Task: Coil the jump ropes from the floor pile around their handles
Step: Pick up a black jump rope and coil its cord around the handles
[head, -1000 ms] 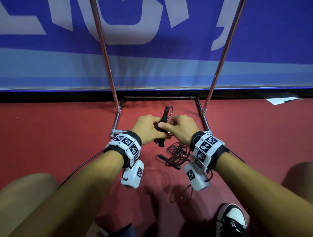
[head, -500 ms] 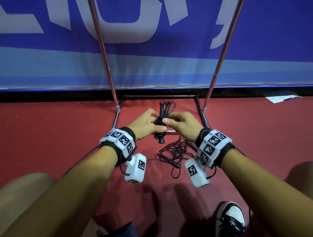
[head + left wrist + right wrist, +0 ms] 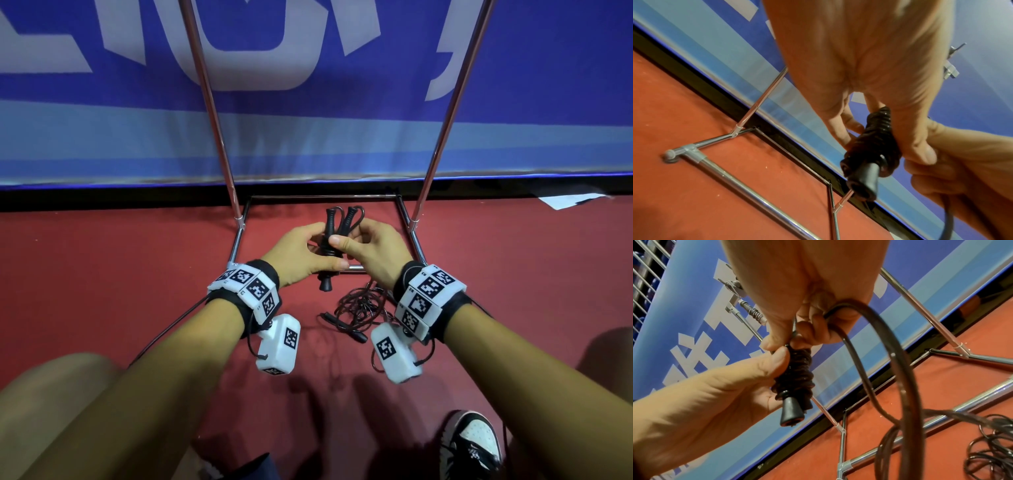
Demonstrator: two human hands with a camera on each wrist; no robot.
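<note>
— Item one?
— Pair of black handles [image 3: 339, 236], held side by side above the red floor [image 3: 102, 274], dark rope wound round their middle [image 3: 797, 369]. Flared butt ends pointed down and towards the person [image 3: 863, 180].

— Who held them?
— Both hands. Left hand [image 3: 301, 253] was curled round the wound section, thumb pressed along the coils. Right hand [image 3: 370, 250] was clamped on the upper part, thumb across the front; a loose loop of rope [image 3: 879, 353] ran out from its curled fingers and hung down.

— Item two?
— Floor pile [image 3: 363, 305]: tangled dark rope lying on the floor, just below and beside the right wrist, with one slim black handle [image 3: 342, 325] lying at its near edge. The hanging loop led down towards it; where it joined could not be told.

— Surroundings?
— Chrome tube frame [image 3: 342, 269] resting on the floor under the hands, two slanted poles rising from it. Blue banner [image 3: 308, 144] with pale lettering behind. A black-and-white shoe [image 3: 469, 442] at the lower right. White paper scrap [image 3: 568, 200] on the floor, far right.
</note>
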